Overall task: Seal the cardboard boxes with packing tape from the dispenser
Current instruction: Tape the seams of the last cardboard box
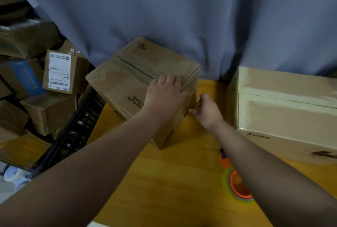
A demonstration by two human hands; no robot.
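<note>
A brown cardboard box (127, 73) stands at the back of the yellow wooden table (164, 181), turned corner-on to me, its top flaps closed along a centre seam. My left hand (164, 95) lies flat on the box's top near its right edge. My right hand (206, 110) presses its fingertips against the box's right side, where tape seems to run down. A larger pale box (284, 110) with tape over its top seam sits to the right. The tape dispenser (235, 181), orange with a greenish tape roll, lies on the table partly under my right forearm.
A grey curtain (182, 17) hangs behind the table. Left of the table is a pile of several cardboard boxes (36, 81), one with a white shipping label, and a black crate (76, 132). A white object (14, 174) lies at the lower left.
</note>
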